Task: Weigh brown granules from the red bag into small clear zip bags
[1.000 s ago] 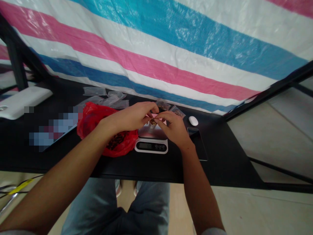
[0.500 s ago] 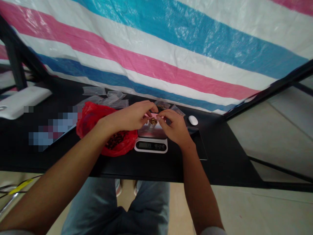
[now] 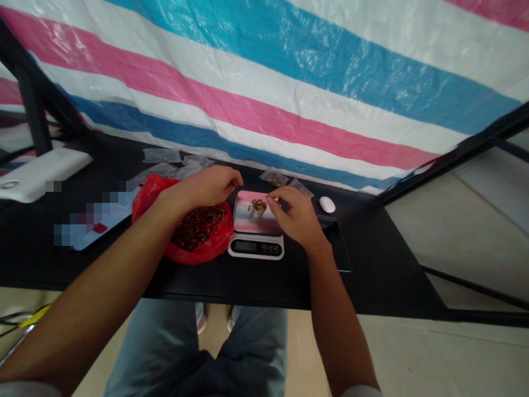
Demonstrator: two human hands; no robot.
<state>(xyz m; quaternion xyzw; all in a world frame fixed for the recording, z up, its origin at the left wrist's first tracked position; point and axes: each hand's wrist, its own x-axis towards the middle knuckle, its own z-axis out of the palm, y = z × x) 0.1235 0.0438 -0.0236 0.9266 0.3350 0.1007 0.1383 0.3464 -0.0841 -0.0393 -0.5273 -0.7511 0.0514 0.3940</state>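
One small, silvery cup stands upright on a scale, heaped with pieces. It is probably light and stiff, easy to tip and spill, so best gripped by its sides, below the rim. The cup shines; the pieces are tan and brown. The left hand, loosely curled, hangs over a red bag; the right hand, thumb and finger nearly pinched, is just beside the cup. Whether either holds anything, I cannot tell.

Prob. makeshift work booth — striped plastic tarp behind, blk frame, blk desk w/ digi. scale
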